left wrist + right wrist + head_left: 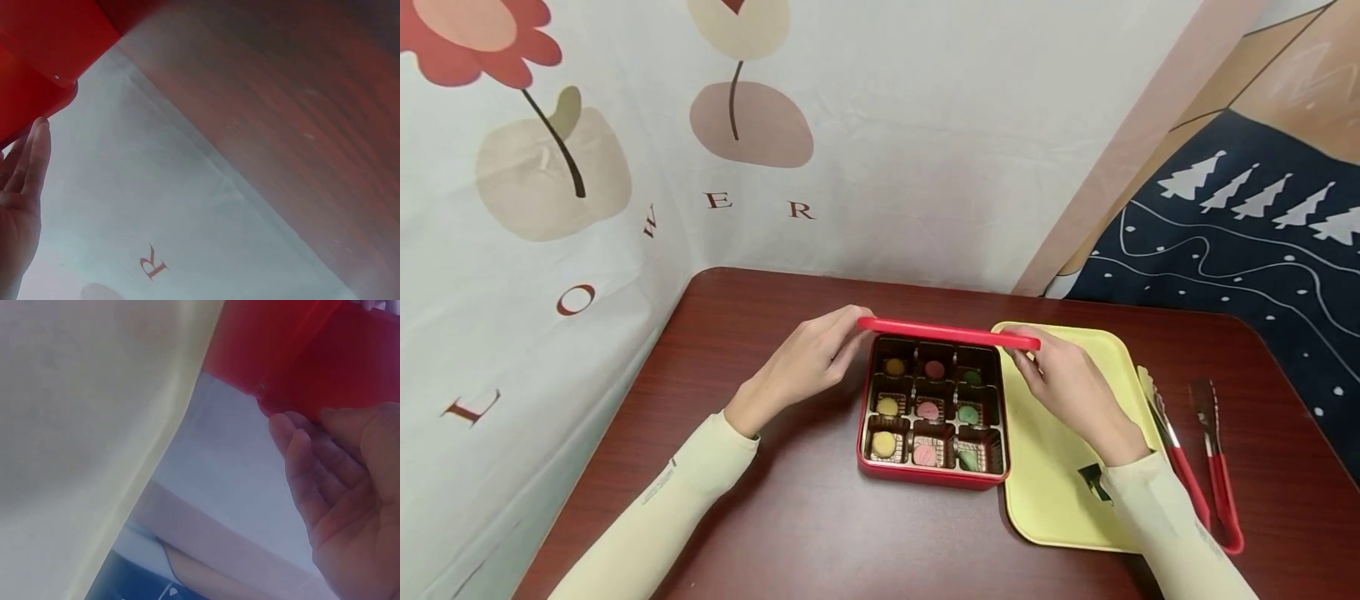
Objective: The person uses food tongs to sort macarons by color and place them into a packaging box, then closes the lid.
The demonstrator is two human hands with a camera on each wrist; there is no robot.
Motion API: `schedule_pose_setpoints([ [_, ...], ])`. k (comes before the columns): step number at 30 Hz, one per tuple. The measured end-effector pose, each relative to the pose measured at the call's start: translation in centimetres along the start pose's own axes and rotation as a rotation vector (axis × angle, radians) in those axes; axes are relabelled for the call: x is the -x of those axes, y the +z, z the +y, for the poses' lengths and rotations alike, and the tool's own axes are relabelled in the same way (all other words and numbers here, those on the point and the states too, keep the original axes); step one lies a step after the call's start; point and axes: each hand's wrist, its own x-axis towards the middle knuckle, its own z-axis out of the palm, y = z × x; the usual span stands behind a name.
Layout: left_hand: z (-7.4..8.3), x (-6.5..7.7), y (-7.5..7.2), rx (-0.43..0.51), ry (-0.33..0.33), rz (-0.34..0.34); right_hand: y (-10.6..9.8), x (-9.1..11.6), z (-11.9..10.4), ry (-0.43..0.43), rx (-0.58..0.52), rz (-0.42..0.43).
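A red box (934,481) stands on the table with its lid (951,332) raised upright along the far side. Its divided brown insert holds several small round pieces that look like macarons, in yellow, pink and green columns, such as a pink macaron (925,455). My left hand (808,354) holds the lid's left end, fingers along its back edge in the left wrist view. At the other end, my right hand (1067,383) pinches the lid's corner between thumb and fingers. Both wrist views show the red lid meeting the box at the corner.
A yellow tray (1052,500) lies right of the box, under my right forearm, with a small dark label on it. Further right lie two pairs of red-handled tongs (1180,467) (1217,467). Printed cloth (910,167) hangs behind the brown table (760,517).
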Motion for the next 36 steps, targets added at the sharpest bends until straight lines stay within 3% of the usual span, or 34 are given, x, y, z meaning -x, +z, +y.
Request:
schedule_pose_setpoints([
  [11, 0.5, 2.0, -0.7, -0.053, 0.180, -0.133, 0.4, 2.4, -0.3, -0.166, 0.013, 0.046],
  [24, 2.0, 3.2, -0.6, -0.192, 0.272, -0.286, 1.3, 4.0, -0.4, -0.282, 0.084, 0.075],
  [29, 2.6, 3.6, -0.8, -0.271, 0.304, -0.350, 1.1, 4.3, -0.4, -0.330, 0.099, 0.049],
  [33, 3.0, 4.3, -0.9, -0.269, 0.262, -0.373, 0.9, 4.7, -1.0, -0.291, 0.083, 0.041],
  [36, 3.4, 4.9, -0.8, -0.165, 0.105, -0.348, 0.5, 5.3, -2.0, -0.107, 0.016, 0.028],
])
